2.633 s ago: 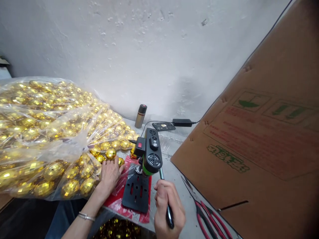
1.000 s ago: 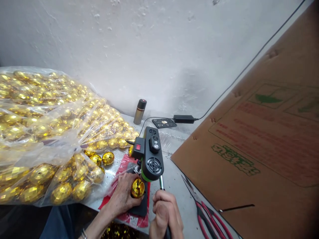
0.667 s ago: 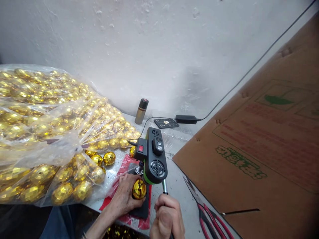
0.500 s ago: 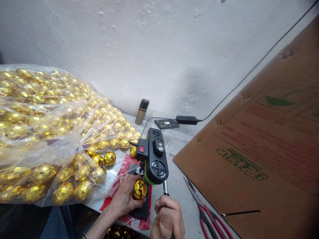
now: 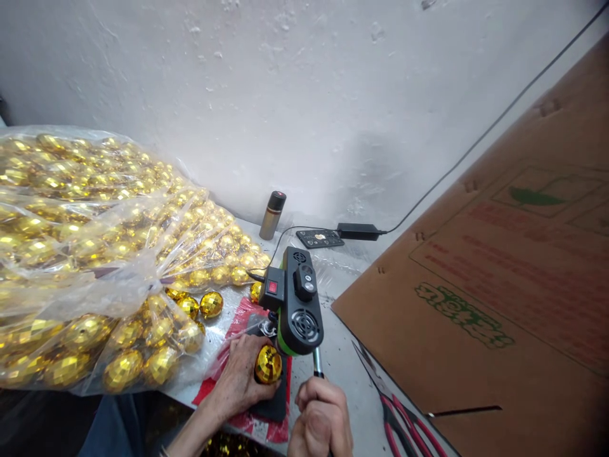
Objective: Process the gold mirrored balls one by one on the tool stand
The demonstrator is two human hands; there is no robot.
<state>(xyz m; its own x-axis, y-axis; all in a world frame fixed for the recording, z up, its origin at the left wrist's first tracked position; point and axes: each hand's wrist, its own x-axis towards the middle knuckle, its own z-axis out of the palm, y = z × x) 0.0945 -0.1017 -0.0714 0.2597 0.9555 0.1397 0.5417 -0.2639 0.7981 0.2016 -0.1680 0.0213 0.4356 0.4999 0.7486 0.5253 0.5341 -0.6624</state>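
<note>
My left hand [image 5: 242, 374] is closed around a shiny gold faceted ball [image 5: 268, 364], holding it beside the front end of a black machine head [image 5: 301, 304]. The machine has round vents, a red switch and green edging below. A metal lever [image 5: 318, 362] sticks out from its right side, and my right hand [image 5: 321, 416] is wrapped round the lever's lower end in a fist. Under the ball lies the machine's dark base [image 5: 276, 406], on red plastic [image 5: 202, 392]. Part of the ball is hidden by my fingers, and the machine's working tip is out of sight beneath its head.
Clear plastic bags of gold balls [image 5: 85, 228] fill the left side; loose gold balls [image 5: 211, 305] lie beside them. Behind stand a spray can [image 5: 273, 216], a phone [image 5: 320, 238] and a black power adapter [image 5: 359, 231]. Red-handled scissors [image 5: 399, 412] and a cardboard box [image 5: 476, 285] are right.
The view has shifted very slightly. Both hands keep their grips, and the ball stays by the machine's front end.
</note>
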